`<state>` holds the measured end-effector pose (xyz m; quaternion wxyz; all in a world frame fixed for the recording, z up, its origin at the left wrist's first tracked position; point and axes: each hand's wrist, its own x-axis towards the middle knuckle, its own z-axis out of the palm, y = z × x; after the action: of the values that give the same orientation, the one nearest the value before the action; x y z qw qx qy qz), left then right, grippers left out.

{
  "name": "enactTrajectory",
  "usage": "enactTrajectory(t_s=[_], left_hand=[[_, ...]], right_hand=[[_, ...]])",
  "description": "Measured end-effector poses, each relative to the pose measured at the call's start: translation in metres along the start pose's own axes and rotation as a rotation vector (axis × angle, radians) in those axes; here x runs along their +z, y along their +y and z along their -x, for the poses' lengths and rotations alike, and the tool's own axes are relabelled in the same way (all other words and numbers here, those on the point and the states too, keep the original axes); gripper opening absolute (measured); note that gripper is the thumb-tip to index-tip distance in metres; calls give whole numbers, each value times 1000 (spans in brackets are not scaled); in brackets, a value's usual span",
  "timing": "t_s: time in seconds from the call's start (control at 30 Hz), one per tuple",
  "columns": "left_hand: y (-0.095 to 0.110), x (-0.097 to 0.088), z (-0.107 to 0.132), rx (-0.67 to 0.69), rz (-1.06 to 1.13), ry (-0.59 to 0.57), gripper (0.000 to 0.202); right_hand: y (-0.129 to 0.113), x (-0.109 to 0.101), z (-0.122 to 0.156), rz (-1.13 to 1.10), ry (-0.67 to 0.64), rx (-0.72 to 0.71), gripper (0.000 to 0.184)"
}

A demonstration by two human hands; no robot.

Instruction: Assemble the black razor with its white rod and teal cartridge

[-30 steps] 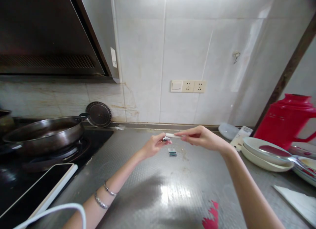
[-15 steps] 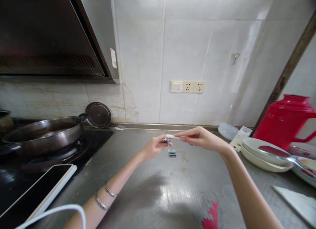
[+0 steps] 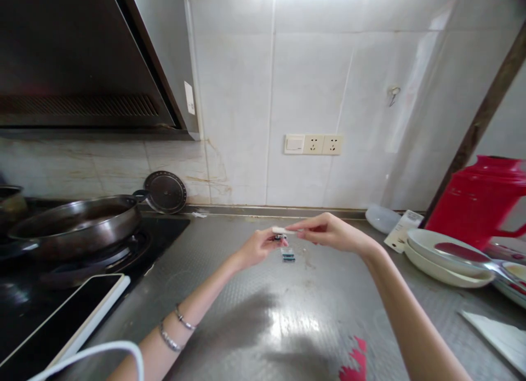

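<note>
Both hands meet above the steel counter (image 3: 263, 315) near its back. My left hand (image 3: 257, 248) is closed in a pinch on a small dark metal piece (image 3: 280, 238). My right hand (image 3: 329, 232) pinches a thin white stick-like piece (image 3: 281, 230), its tip just above the metal piece. Two small blue-green pieces (image 3: 288, 255) lie on the counter right under the hands.
A dark pan (image 3: 74, 222) sits on the black hob at the left, with a white-edged tablet (image 3: 61, 320) in front of it. At the right stand a red jug (image 3: 479, 200), stacked white plates (image 3: 447, 255) and a spoon. A wall socket strip (image 3: 314, 144) is behind.
Both hands have shifted slightly left and down. The white piece's tip has come closer over the metal piece.
</note>
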<state>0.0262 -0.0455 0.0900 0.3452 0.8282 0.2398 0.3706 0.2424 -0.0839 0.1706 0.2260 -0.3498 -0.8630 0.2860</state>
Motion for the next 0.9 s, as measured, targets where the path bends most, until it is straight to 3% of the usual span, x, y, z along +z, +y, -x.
enactTrajectory(t_s=[0.1,0.23,0.37,0.53,0.63,0.8,0.9], left_hand=[[-3,0,0,-7,-63,-18,17],[-4,0,0,-2,-12,-13,21],[-2,-1,0,-20,-84,-12,14],[-1,-1,0,-6,-6,-21,17],[-1,-1,0,-30,-48,-20,12],[1,-2,-1,-24,21,-12,18],[2,-1,-1,-34,20,-7,15]], right_hand=[[-1,-1,1,-2,-91,8,43],[-3,-4,4,-1,29,4,42],[-4,-4,4,18,-119,19,40],[-3,-2,1,4,-26,27,44],[-2,-2,2,5,-142,33,41],[-1,-7,5,-7,-21,42,42],[-1,-9,7,-15,-140,61,42]])
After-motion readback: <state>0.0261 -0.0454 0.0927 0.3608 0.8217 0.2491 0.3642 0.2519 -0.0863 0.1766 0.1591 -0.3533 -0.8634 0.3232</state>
